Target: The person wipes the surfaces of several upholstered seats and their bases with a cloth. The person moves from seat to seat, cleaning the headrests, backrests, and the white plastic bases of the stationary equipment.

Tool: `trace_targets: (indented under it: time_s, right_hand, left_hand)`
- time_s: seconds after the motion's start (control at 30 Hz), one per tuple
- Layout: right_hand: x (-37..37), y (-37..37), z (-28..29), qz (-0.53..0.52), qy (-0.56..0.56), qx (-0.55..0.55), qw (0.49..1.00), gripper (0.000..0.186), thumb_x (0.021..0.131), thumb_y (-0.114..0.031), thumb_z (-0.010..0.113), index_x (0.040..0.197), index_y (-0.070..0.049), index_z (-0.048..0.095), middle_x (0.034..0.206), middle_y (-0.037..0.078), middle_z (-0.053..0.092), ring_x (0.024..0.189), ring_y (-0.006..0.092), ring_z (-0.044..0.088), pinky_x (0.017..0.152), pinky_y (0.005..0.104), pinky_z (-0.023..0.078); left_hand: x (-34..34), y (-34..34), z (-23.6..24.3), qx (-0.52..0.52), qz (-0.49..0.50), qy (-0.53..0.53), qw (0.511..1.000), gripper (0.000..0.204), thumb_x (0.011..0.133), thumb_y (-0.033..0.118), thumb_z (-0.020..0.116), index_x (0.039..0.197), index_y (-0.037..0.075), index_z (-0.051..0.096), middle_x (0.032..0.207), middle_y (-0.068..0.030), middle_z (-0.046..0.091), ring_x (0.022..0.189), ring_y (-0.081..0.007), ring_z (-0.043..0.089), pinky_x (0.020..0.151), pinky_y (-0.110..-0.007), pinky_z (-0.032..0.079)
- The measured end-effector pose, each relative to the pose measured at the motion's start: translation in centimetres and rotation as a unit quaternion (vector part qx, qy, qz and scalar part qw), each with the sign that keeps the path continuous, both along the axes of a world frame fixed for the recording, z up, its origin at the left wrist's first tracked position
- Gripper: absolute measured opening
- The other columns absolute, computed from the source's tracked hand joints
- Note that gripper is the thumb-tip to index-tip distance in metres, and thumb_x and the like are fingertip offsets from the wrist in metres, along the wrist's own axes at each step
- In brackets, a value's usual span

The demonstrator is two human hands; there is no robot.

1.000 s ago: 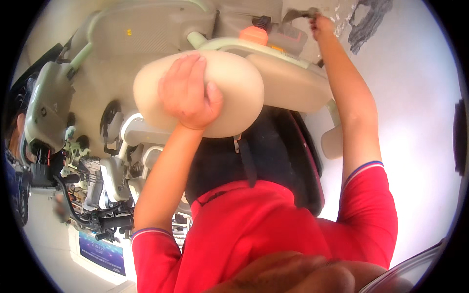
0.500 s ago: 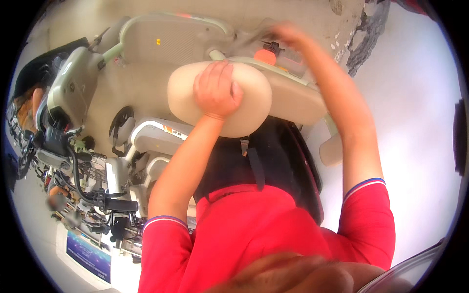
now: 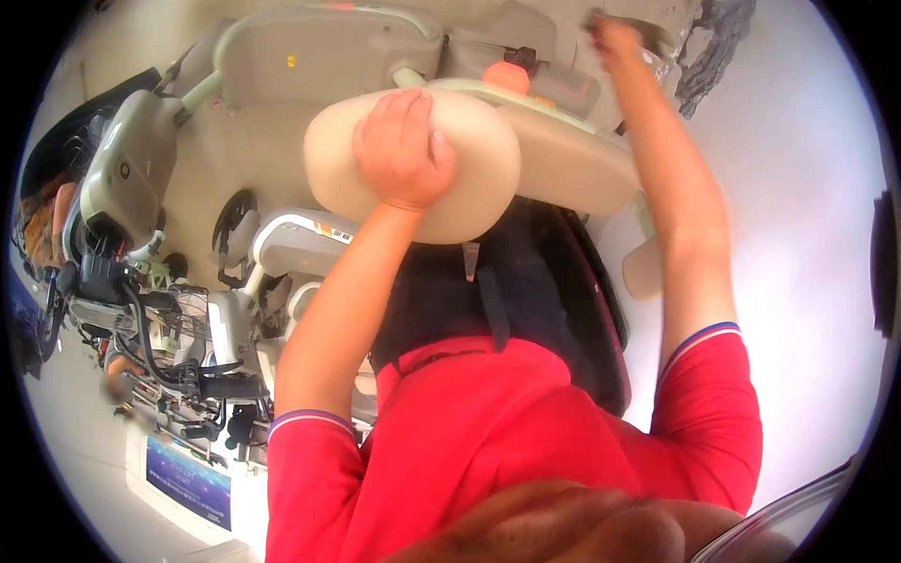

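My left hand (image 3: 402,150) presses curled fingers over a rounded beige padded seat (image 3: 483,164), which sits against a longer beige panel (image 3: 572,164) with a pale green edge. My right hand (image 3: 615,45) is raised at the upper right, closed on a dark tool (image 3: 648,36) that is blurred, its exact kind unclear. Below that hand, a reddish-orange piece (image 3: 506,77) with a black fitting lies on a grey part.
Several scooters with pale green frames (image 3: 131,169) and black handlebars (image 3: 225,385) crowd the left side. A grey footboard (image 3: 319,56) is at the top, a white wall (image 3: 798,235) at the right, a blue poster (image 3: 188,483) at the lower left.
My right hand swung left and down over the orange piece, then back up and right with the tool. My left hand shifted slightly right and stays on the seat.
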State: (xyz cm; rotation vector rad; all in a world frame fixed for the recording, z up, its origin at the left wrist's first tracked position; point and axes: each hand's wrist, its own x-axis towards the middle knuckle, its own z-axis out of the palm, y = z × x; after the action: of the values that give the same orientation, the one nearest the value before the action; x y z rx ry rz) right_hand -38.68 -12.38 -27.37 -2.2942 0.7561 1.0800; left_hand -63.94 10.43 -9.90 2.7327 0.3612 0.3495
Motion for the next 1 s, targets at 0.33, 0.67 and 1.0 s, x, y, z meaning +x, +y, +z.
trace_targets:
  time_s: [0.33, 0.67, 1.0]
  right_hand:
    - [-10.0, 18.7, 18.5, 0.213, -0.029, 0.615, 0.759, 0.032, 0.073, -0.025, 0.062, 0.094, -0.002, 0.068, 0.079, 0.011, 0.067, 0.08, 0.0218, 0.063, 0.074, 0.0332, 0.048]
    - [-1.7, 4.9, 7.6, 0.228, -0.098, 0.138, 0.959, 0.032, 0.076, -0.02, 0.063, 0.101, 0.0, 0.064, 0.092, 0.018, 0.065, 0.083, 0.0274, 0.063, 0.077, 0.0337, 0.05]
    - [-7.4, -5.0, -6.1, 0.441, 0.071, -0.056, 0.893, 0.038, 0.072, -0.032, 0.054, 0.092, -0.004, 0.069, 0.092, 0.015, 0.068, 0.086, 0.032, 0.064, 0.076, 0.0407, 0.049]
  left_hand:
    - [0.0, 0.0, -0.2, 0.016, -0.013, -0.008, 1.0, 0.029, 0.075, 0.022, 0.049, 0.094, 0.003, 0.061, 0.087, -0.0128, 0.059, 0.08, -0.0327, 0.056, 0.073, -0.043, 0.042]
    - [-0.2, 0.5, -0.4, 0.02, -0.016, -0.031, 0.999, 0.035, 0.07, 0.021, 0.05, 0.098, 0.004, 0.063, 0.103, -0.0087, 0.063, 0.096, -0.0282, 0.059, 0.081, -0.04, 0.042]
    - [0.1, 0.3, -0.2, 0.015, -0.027, -0.02, 0.999, 0.035, 0.077, 0.023, 0.046, 0.099, 0.002, 0.063, 0.101, -0.0118, 0.064, 0.096, -0.0304, 0.06, 0.083, -0.039, 0.042]
